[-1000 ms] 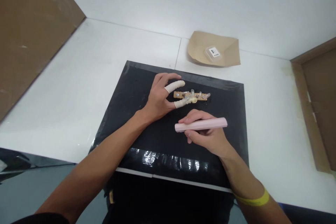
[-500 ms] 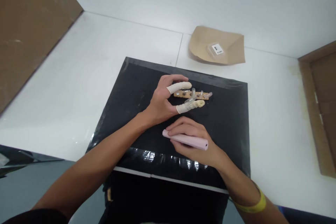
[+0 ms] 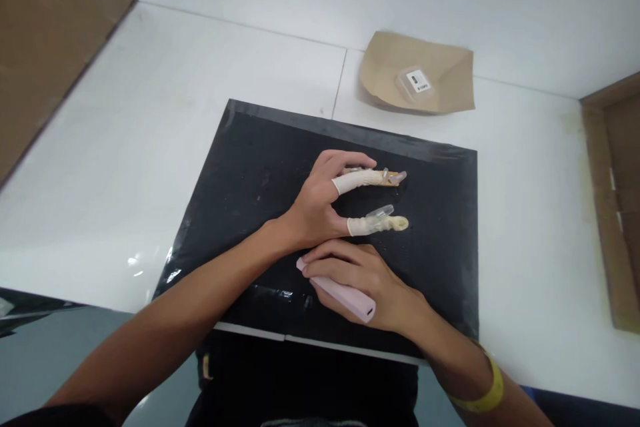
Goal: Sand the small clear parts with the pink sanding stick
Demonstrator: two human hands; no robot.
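Note:
My left hand is over the black mat, its thumb and index finger spread apart. Both wear cream finger cots; the thumb's finger cot has a clear, tip-shaped plastic piece along its upper side. Under the index finger is a narrow wooden strip bearing several small clear pieces, partly hidden by the fingers. Nearer my body, my right hand is closed around a slim pale pink stick-shaped device with a small dark slot in its end.
The black mat lies on a white table. Beyond it, a brown paper tray contains a clear plastic box with a white label. Brown cardboard walls border the left, and a cardboard box the right.
My left hand has shifted slightly right, and its thumb and index finger have spread wider. My right hand has turned the pink device, lowering its slotted end toward my body.

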